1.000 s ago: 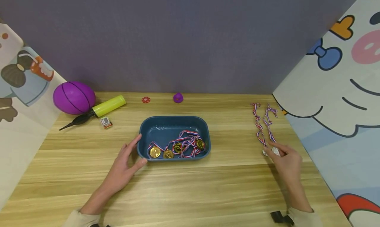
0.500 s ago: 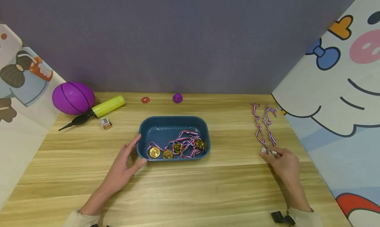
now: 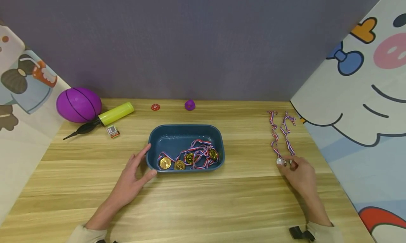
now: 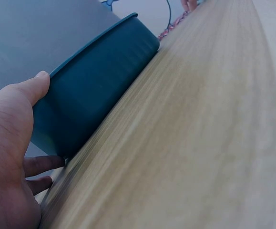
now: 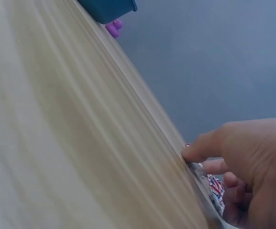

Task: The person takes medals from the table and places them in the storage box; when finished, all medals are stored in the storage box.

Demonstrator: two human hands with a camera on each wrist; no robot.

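Observation:
A dark blue-green rectangular box (image 3: 185, 130) stands mid-table, holding several gold medals (image 3: 165, 162) with red, white and blue ribbons (image 3: 203, 149) in its front part. My left hand (image 3: 130, 181) rests against the box's left end, thumb and fingers spread around the front corner; its thumb lies at the rim in the left wrist view. At the right, two silver medals lie with their twisted ribbons stretched away from me. My right hand (image 3: 301, 176) pinches the left silver medal (image 3: 280, 161) between thumb and index finger. Its fingers partly cover the right silver medal (image 3: 293, 164).
Back left are a purple ball (image 3: 79, 104), a yellow-and-black hand pump (image 3: 115, 114) and a small box-like item (image 3: 112, 131). A red poker chip (image 3: 155, 107) and a small purple object (image 3: 190, 105) lie near the grey back wall (image 3: 196, 45). Printed panels flank the table.
My right hand has shifted slightly left, and the left silver medal with its lower ribbon has moved a little left too. My left hand and the box have stayed still.

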